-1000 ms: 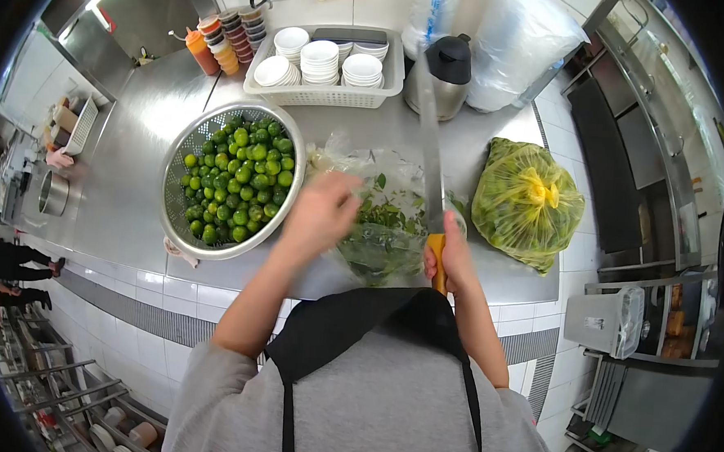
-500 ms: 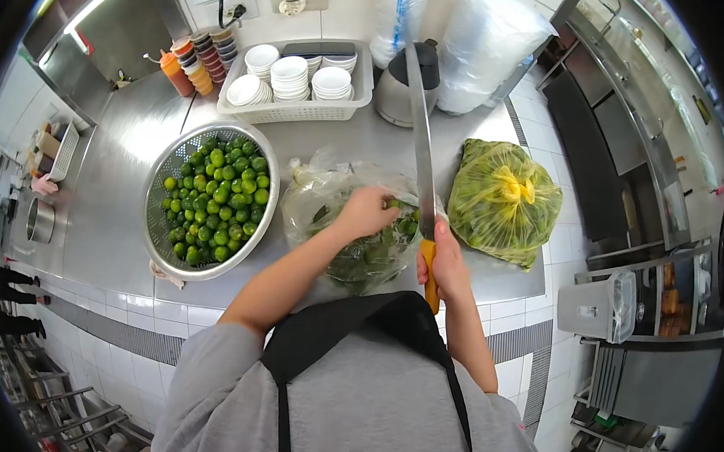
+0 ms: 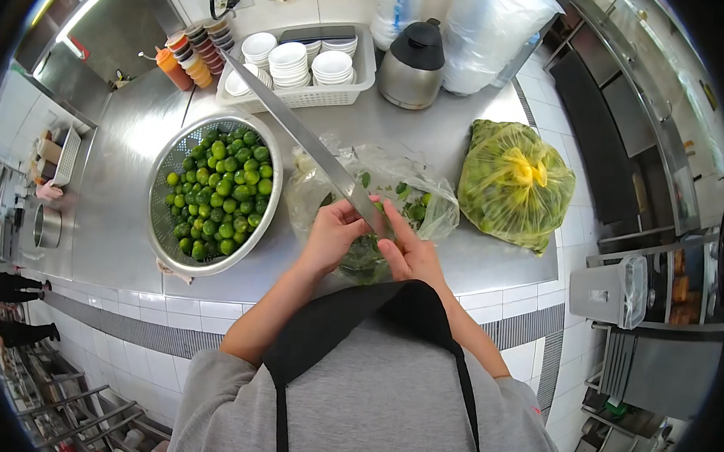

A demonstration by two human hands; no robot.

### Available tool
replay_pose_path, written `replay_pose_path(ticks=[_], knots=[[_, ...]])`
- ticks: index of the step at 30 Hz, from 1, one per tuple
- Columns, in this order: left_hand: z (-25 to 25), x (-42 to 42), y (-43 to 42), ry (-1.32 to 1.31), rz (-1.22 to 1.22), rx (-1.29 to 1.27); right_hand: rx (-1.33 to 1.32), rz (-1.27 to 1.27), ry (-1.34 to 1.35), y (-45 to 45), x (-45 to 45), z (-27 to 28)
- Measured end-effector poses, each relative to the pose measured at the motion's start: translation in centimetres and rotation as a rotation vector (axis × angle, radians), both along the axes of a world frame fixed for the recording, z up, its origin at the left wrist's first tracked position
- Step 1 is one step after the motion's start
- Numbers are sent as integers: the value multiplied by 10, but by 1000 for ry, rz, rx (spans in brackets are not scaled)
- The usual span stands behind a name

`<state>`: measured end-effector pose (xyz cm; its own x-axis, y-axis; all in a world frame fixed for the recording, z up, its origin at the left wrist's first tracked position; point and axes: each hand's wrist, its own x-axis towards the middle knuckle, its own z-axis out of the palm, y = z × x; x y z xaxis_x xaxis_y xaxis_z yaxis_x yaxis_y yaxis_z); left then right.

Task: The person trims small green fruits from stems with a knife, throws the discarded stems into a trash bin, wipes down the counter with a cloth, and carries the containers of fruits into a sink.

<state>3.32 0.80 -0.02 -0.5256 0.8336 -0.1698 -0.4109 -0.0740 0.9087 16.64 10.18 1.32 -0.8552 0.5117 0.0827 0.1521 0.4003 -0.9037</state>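
Observation:
My right hand [image 3: 416,257] grips a long knife [image 3: 297,131], its handle hidden in the fingers and its blade slanting up and left over the bag. Close beside it, my left hand [image 3: 334,234] is closed, fingertips together at the blade's lower part. A bit of green shows at the fingertips, apparently a small lime, mostly hidden by the blade and fingers. Beneath both hands lies an opened clear plastic bag [image 3: 438,209] with green leaves and limes in it. Left of it stands a metal colander [image 3: 156,215] full of small green limes [image 3: 226,188].
A knotted yellowish bag of greens [image 3: 511,197] sits on the right of the steel counter [image 3: 104,229]. Along the back are a white basket [image 3: 303,98] of small cups, sauce bottles [image 3: 174,70], a thermal jug [image 3: 411,69] and plastic-bag rolls [image 3: 494,49]. People's legs show far left.
My left hand has come out of the bag toward my right hand. The knife has swung from upright to slanting left, and both hands now meet over the bag.

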Motion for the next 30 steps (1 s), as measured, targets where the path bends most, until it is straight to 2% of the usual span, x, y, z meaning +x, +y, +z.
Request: replay_pose_path(ticks=[4,10,13,18,21,24,30], knots=[[-1,1,2,73,8,-33,38,-21,38,1,0,-5],[4,5,1,13,53,74,-654,-70,76,6,0,2],[0,0,3,17,88,103,-636,3,-63,11,8,18],[7,0,8,79,97,91,-582,57,-10,2,10,19],[4,0,6,278,143,94,-608,63,1,-1,8,26],[9,5,5,734,305,59,-679,28,0,-5,-1,31],[20,10,-9,1145,355,76,-820,16,-65,-3,-12,14]])
